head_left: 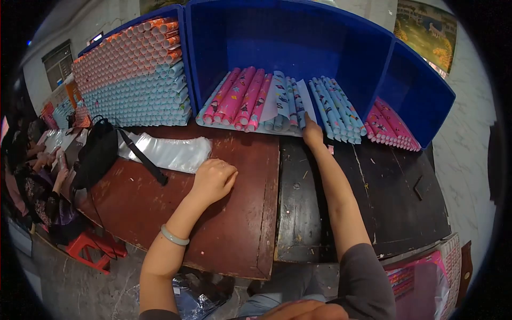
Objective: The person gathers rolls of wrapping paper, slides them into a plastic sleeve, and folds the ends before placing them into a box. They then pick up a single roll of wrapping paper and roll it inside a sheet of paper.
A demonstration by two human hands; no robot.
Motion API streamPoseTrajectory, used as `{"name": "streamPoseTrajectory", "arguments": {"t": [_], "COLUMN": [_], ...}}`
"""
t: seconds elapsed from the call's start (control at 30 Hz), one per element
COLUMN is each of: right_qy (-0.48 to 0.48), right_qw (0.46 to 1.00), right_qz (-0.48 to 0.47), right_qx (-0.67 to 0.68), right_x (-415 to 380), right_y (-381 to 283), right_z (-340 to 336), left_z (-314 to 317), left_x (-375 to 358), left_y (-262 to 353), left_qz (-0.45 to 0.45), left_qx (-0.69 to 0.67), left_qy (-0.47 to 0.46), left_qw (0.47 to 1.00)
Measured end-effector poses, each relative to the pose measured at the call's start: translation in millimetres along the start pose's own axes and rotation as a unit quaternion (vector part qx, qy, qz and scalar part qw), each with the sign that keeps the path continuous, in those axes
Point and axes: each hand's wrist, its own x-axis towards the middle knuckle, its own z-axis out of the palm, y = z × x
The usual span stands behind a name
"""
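My left hand is curled into a loose fist on the reddish-brown table, beside the end of a stack of clear plastic sleeves. Nothing shows in its fingers. My right hand reaches to the front of the middle blue bin and closes on the near end of a light blue patterned paper roll; its fingertips are partly hidden. Left of it lie more light blue rolls, one with a loose sheet edge, then several pink rolls. Another group of blue rolls lies to its right.
The blue bin has tall side walls. Orange and light blue rolls fill the left bin; pink rolls lie in the right one. A black bag with a strap, a hex key and a red stool are around. People sit at left.
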Motion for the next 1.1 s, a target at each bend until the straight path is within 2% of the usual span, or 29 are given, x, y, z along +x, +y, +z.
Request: {"name": "streamPoseTrajectory", "arguments": {"t": [0.03,0.2,0.27,0.3,0.33,0.4,0.5,0.6,0.67,0.73,0.8,0.83,0.9,0.97,1.0,1.03,1.1], "right_qy": [0.043,0.084,0.139,0.066,0.066,0.014,0.018,-0.023,-0.028,-0.028,-0.039,-0.03,-0.055,-0.101,-0.111,-0.119,-0.121], "right_qw": [0.999,0.993,0.977,0.985,0.985,0.954,0.923,0.931,0.93,0.953,0.95,0.938,0.932,0.887,0.871,0.87,0.829], "right_qz": [-0.016,-0.025,-0.057,0.007,0.008,0.025,-0.063,-0.062,-0.063,-0.189,-0.268,-0.322,-0.344,-0.449,-0.472,-0.473,-0.54], "right_qx": [0.028,0.083,0.149,0.16,0.159,0.298,0.379,0.359,0.36,0.234,0.155,0.126,0.096,-0.03,-0.077,-0.07,-0.082], "right_x": [-3.9,-22.7,-29.4,-39.3,-48.0,-68.5,-128.2,-188.5,-219.7,-245.3,-261.0,-264.8,-271.9,-277.3,-281.5,-284.7,-289.6], "right_y": [3.3,20.1,26.7,28.5,33.8,52.3,57.8,50.1,57.5,67.5,76.2,80.2,73.2,70.9,67.7,64.3,58.0], "right_z": [-0.6,-21.9,-36.9,-53.3,-60.0,-70.0,-106.0,-161.1,-184.3,-211.3,-237.0,-245.8,-272.3,-287.8,-292.4,-294.9,-295.2], "left_z": [1.8,1.3,0.9,0.4,0.0,0.2,-1.0,-3.7,-7.1,-13.3,-17.4,-22.5,-36.2,-44.6,-44.2,-39.6,-32.9], "left_x": [-0.6,-1.6,-1.1,-0.7,-0.4,-0.8,0.6,3.6,6.2,7.9,13.9,18.9,40.7,59.8,67.8,70.5,72.0], "left_y": [-1.3,-0.8,-0.6,-0.2,0.3,1.0,3.0,12.0,22.1,37.0,50.9,55.3,75.1,86.6,89.2,83.0,81.7], "left_qz": [0.0,-0.009,-0.01,-0.009,-0.007,-0.004,0.011,0.029,0.009,-0.011,-0.063,-0.05,0.051,0.114,0.157,0.191,0.155], "left_qx": [0.001,0.003,-0.002,-0.002,-0.003,-0.004,-0.007,-0.019,-0.062,-0.071,-0.24,-0.244,-0.212,-0.135,-0.092,-0.1,-0.2], "left_qy": [0.002,-0.009,-0.01,-0.01,-0.012,-0.016,-0.014,0.018,0.051,0.017,0.065,0.042,0.047,-0.042,-0.083,-0.147,-0.311], "left_qw": [1.0,1.0,1.0,1.0,1.0,1.0,1.0,0.999,0.997,0.997,0.967,0.968,0.975,0.983,0.98,0.965,0.916]}}
